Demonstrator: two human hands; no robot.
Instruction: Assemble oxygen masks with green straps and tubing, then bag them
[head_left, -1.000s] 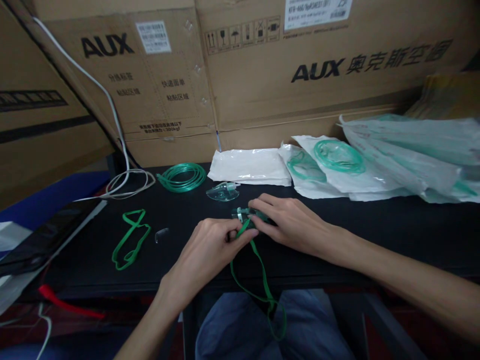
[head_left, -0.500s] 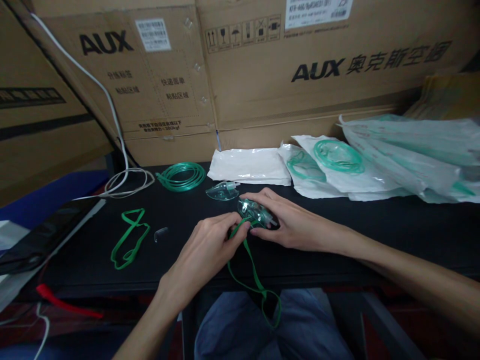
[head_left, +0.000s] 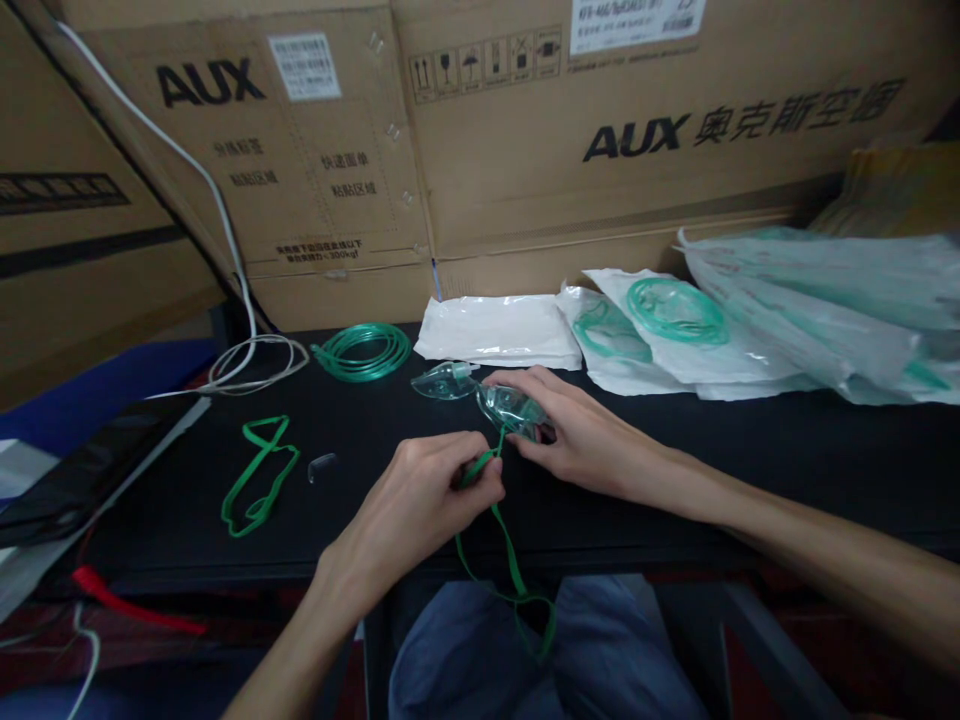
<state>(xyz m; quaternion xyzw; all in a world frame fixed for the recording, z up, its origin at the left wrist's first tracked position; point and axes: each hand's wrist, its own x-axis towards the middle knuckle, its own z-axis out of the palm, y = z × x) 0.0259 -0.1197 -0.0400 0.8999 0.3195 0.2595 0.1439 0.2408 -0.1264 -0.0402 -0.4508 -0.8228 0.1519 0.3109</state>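
My right hand [head_left: 581,435] grips a clear plastic mask [head_left: 514,408] just above the black table [head_left: 750,470]. A green elastic strap [head_left: 510,555] runs from the mask, and my left hand [head_left: 420,500] pinches it near the mask. The strap's loop hangs over the table's front edge down to my lap. A second clear mask [head_left: 444,381] lies just behind the held one. A loose green strap [head_left: 259,475] lies at the left, with a small clear piece [head_left: 321,465] beside it.
A coil of green tubing [head_left: 364,352] and a white cable [head_left: 255,365] lie at the back left. White packets [head_left: 499,332] and bagged tubing sets [head_left: 675,325] line the back right. Large cardboard boxes [head_left: 525,150] stand behind the table. A red strip [head_left: 127,605] lies low left.
My right hand has lifted and turned the mask, so it now shows above my fingers. My left hand has drawn the strap back toward me, and the hanging loop has risen a little.
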